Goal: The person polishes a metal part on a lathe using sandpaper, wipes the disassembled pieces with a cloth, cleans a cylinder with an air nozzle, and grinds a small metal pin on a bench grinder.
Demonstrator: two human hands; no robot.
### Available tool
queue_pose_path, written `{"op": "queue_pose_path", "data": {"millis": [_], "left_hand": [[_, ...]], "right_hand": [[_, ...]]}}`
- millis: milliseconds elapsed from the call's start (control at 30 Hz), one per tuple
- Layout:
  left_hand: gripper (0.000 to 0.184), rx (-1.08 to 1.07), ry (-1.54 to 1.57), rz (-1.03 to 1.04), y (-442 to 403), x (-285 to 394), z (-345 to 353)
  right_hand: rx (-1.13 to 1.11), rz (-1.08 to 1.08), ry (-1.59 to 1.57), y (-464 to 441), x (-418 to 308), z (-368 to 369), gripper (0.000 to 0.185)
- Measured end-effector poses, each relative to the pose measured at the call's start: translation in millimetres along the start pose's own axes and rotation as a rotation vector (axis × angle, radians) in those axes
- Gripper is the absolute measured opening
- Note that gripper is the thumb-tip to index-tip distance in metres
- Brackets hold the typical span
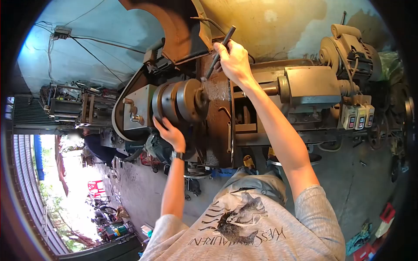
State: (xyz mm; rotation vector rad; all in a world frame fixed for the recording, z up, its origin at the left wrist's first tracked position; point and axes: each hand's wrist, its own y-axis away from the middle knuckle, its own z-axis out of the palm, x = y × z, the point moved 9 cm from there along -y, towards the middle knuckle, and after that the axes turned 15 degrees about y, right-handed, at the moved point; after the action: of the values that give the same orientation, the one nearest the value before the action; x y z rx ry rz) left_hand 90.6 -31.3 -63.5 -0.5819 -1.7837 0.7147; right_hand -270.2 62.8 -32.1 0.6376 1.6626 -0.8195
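Observation:
My right hand (234,62) is closed around a dark, slim rod (217,53), held at a slant. Its lower tip comes close to the front of the round metal chuck (183,101) on a lathe; whether it touches cannot be made out. Below the chuck's left side, my left hand (170,135) has its fingers apart, with the fingertips at the chuck's lower edge. A dark band circles the left wrist. Behind the chuck stands the grey headstock (138,106). Metal chips (217,90) lie on the bed beside the chuck.
Two wrenches (229,130) lie on the lathe bed. A boxy carriage unit (311,82), a motor (348,50) and a switch panel (358,116) stand at right. A curved brown guard (176,28) rises above. Another person (98,145) is at far left, near a red chair (96,188).

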Motion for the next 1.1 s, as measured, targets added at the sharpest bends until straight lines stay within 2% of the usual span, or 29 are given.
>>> {"op": "queue_pose_path", "data": {"millis": [33,100,133,200,233,300,367,433,500,567,633,667,700,767,833,900,967,1033,1100], "left_hand": [[0.044,0.031,-0.046,-0.01,25,-8,-12],[0.046,-0.182,-0.017,-0.204,70,-28,-18],[0.046,-0.182,-0.014,-0.199,81,-32,-30],[0.047,-0.356,0.012,-0.466,102,-49,-28],[0.042,-0.211,0.001,-0.354,88,-35,-37],[0.04,-0.121,0.072,-0.217,44,-9,-42],[0.038,-0.078,0.168,-0.03,-10,29,-31],[0.032,-0.131,0.096,0.132,-61,52,-6],[0.029,-0.406,0.015,0.125,-104,53,40],[0.03,-0.652,-0.001,-0.017,-130,20,88],[0.04,-0.902,-0.166,-0.202,-143,-29,126],[0.047,-0.924,-0.175,-0.248,-147,-58,136],[0.047,-0.929,-0.175,-0.254,-144,-58,137],[0.049,-0.876,-0.518,-0.397,-132,-64,124],[0.048,-0.625,-0.336,-0.149,-119,-13,88],[0.043,-0.361,-0.143,-0.072,-94,-1,52],[0.039,-0.159,0.034,-0.033,-59,10,23],[0.04,-0.072,0.045,-0.013,-17,8,3],[0.041,-0.127,0.017,-0.118,20,-11,-11]], "right_hand": [[0.004,-0.002,-0.003,1,0,-2,0.03],[-0.002,-0.012,-0.052,3,1,-4,0.03],[0.002,-0.016,-0.054,3,0,-8,0.03],[-0.016,-0.011,-0.054,7,0,-11,0.029],[-0.011,-0.011,-0.057,8,2,-13,0.029],[0.011,-0.012,-0.063,10,5,-17,0.029],[0.004,-0.003,-0.077,13,5,-18,0.029],[-0.002,0.009,-0.087,15,7,-18,0.029],[-0.01,0.011,-0.094,16,8,-16,0.028],[-0.026,0.032,-0.1,19,5,-16,0.028],[-0.043,0.052,-0.101,23,6,-15,0.028],[-0.02,0.025,-0.085,25,4,-17,0.029],[0.002,-0.001,-0.069,29,4,-18,0.03],[-0.006,-0.019,-0.078,43,6,-16,0.031],[-0.052,-0.091,0.037,65,5,-17,0.028],[-0.111,-0.024,-0.046,95,17,-14,0.023],[-0.164,-0.049,-0.048,132,26,-5,0.016],[-0.346,-0.126,-0.054,174,44,29,0.01],[-0.455,-0.293,0.085,212,50,61,0.015]]}}
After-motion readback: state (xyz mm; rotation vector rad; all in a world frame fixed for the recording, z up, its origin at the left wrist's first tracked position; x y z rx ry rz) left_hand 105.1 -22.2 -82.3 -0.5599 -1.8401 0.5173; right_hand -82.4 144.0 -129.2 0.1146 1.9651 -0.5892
